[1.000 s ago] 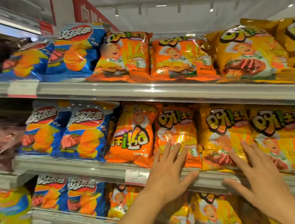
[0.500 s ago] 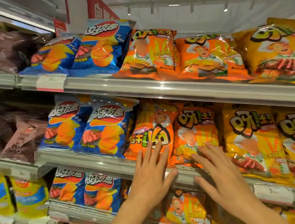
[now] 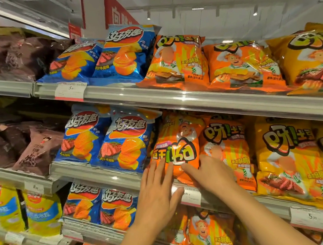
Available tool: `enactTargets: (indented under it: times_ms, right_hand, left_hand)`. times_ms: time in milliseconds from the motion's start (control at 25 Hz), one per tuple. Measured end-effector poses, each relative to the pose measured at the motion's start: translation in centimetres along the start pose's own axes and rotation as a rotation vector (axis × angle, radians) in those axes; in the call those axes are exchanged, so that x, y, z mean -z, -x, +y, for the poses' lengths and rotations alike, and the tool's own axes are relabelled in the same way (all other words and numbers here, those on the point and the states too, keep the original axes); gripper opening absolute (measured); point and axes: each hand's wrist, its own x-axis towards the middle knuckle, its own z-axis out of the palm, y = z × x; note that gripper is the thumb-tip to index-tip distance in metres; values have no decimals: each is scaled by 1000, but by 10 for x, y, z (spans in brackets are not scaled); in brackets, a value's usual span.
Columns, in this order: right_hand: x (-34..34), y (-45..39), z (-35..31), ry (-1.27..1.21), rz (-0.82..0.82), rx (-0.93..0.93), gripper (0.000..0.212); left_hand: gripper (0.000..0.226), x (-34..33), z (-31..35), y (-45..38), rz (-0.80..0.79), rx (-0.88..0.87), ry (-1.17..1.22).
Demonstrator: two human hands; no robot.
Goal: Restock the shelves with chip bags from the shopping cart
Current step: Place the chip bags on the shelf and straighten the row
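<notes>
On the middle grey metal shelf (image 3: 110,173), an upside-down orange foil chip bag (image 3: 176,146) stands slightly tilted, its logo inverted; I use it as my landmark. I see my left hand (image 3: 157,195) flat at the bag's lower left corner, fingers straight and slightly spread, fingertips (image 3: 162,165) touching the foil, thumb out over the shelf lip. My right hand (image 3: 208,174) lies at the bag's lower right, fingers straight and close together, index tip on the bag's bottom edge. Neither hand curls round the bag; both press flat. I cannot tell how firmly.

Just right of the bag, touching it, stands an upright orange chip bag with a chef cartoon (image 3: 229,153), partly behind my right hand. Further right are yellow chip bags with a steak picture (image 3: 287,154). Just left of the landmark bag stand two blue ridged-chip bags (image 3: 122,143), the nearer one touching it. Far left of it lie dark brown snack bags (image 3: 37,150). Below the bag, on the shelf lip, a white price label (image 3: 191,197) shows between my hands. Above the bag, the upper shelf (image 3: 174,98) carries blue, orange and yellow bags in the same order. Below and left, yellow-and-blue corn snack bags (image 3: 42,212) sit on a lower shelf. No shopping cart visible in view.
</notes>
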Motion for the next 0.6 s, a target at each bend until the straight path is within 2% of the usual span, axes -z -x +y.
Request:
enactTargets:
  times_ms: [120,320,480,600]
  right_hand:
    - [2,-4,-2,-132,4,0,42]
    - [38,-22,17,-554,244,76,21]
    - [82,-33,57,-1008,93,-4,7]
    - [108,-29,87,-1085,-108,-6,15]
  left_hand:
    - [69,2,-6,2,12,-5,168]
    - [65,28,-7,-11,198,44,488]
    - [61,50,-9,-25,274,117,665]
    - [72,67,-9,-41,272,121,756]
